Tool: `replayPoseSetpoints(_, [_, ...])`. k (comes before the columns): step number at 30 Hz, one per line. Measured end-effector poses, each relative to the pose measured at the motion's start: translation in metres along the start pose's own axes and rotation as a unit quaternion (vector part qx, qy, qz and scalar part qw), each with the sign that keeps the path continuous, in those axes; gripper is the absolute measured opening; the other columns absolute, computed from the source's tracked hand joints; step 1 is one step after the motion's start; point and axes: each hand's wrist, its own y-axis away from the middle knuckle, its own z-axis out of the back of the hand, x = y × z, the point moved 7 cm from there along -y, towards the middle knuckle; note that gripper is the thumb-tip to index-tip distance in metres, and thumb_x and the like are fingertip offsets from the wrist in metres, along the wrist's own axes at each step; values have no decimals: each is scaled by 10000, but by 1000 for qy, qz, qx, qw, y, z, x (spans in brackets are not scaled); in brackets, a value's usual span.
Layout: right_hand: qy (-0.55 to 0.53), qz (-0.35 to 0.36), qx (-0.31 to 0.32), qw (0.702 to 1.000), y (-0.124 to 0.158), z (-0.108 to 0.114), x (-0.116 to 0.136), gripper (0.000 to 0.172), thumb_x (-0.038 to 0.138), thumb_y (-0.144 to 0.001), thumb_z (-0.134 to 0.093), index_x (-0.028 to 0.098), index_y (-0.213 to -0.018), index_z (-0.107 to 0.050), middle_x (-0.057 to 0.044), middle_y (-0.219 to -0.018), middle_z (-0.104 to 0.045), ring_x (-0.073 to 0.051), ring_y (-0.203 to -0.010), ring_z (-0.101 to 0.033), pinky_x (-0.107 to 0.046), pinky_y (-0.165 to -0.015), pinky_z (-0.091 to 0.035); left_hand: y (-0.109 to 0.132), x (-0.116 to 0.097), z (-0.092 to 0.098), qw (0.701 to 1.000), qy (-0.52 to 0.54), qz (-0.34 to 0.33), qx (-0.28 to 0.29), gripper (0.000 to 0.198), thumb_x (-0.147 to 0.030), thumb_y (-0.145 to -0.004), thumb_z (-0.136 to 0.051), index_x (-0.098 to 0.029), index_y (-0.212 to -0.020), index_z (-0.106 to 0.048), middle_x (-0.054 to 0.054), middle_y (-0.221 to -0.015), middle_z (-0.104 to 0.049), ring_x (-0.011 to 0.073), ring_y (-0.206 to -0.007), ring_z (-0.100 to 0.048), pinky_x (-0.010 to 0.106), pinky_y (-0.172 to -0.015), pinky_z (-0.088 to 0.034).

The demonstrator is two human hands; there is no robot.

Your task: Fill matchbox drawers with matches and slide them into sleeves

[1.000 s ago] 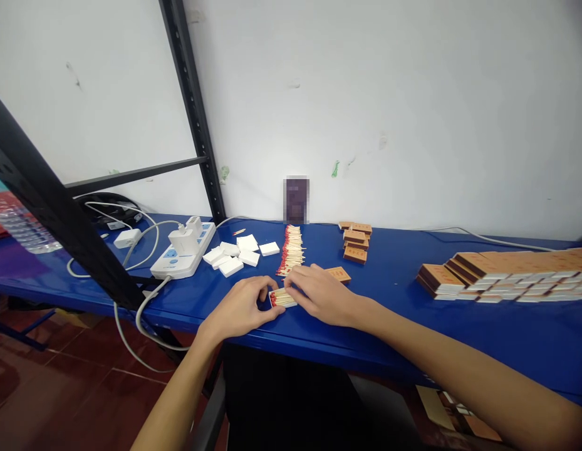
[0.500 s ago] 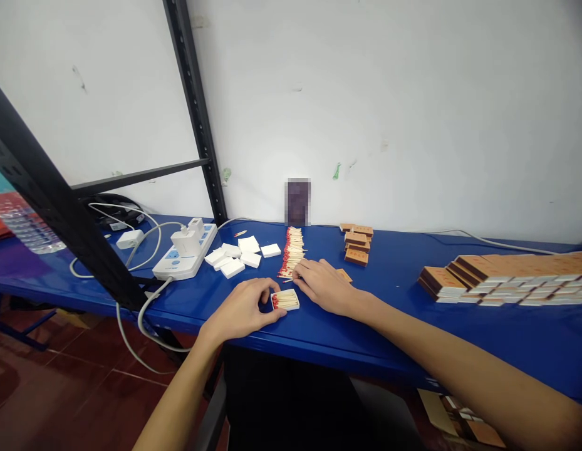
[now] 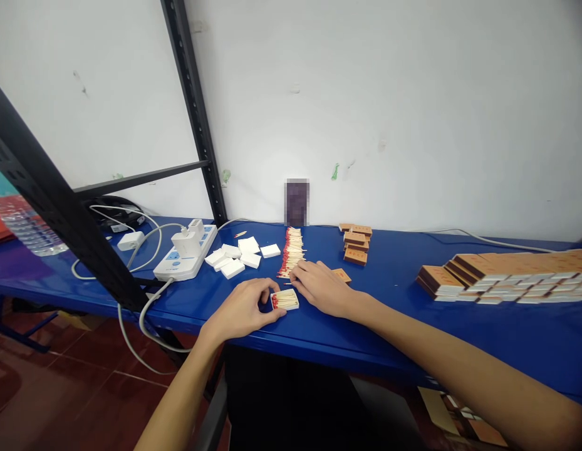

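Note:
The thumb and fingers of my left hand (image 3: 246, 308) grip the ends of a small white matchbox tray (image 3: 291, 308) near the table's front edge. Red-headed matches (image 3: 284, 299) lie inside it, their heads toward the left. Just behind and right of the tray, my right hand (image 3: 321, 289) rests low on the table with fingers closed together. A match head pokes out left of its fingertips; the rest of that match is hidden. Beyond the fingertips stretches a long pile of loose matches (image 3: 293, 250), heads to the left. An orange matchbox sleeve (image 3: 342, 275) lies partly behind my right hand.
White trays (image 3: 232, 268) lie scattered left of the pile, near a power strip (image 3: 197, 266) with cables. Several orange-brown matchboxes (image 3: 355, 255) stand behind my right hand. Stacked matchboxes (image 3: 441, 282) fill the right side. A black shelf post (image 3: 197, 106) rises at left.
My right hand's fingertips have shifted very slightly at the near end of the match pile. My left hand stays on the tray, and the view has moved a little.

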Motion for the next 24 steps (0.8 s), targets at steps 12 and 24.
replayPoseSetpoints(12, [-97, 47, -10, 994, 14, 28, 31, 182, 248, -988, -398, 189, -896, -544, -35, -939, -614, -156, -803, -545, -297, -725, -355, -1, -2, 1, 1000, -5, -7, -9, 250, -428, -813, -639, -196, -903, -608, -34, -718, -535, 135, -662, -496, 257, -614, -360])
replayPoseSetpoints(24, [-20, 2, -36, 999, -7, 3, -11, 183, 220, -968, -453, 192, -910, -624, -37, -932, -649, -162, -840, -590, -286, -719, -352, -2, 3, -2, 1000, -11, 8, -3, 274, -441, -814, -640, -210, -960, -620, -34, -716, -536, 135, -649, -490, 257, -607, -353])
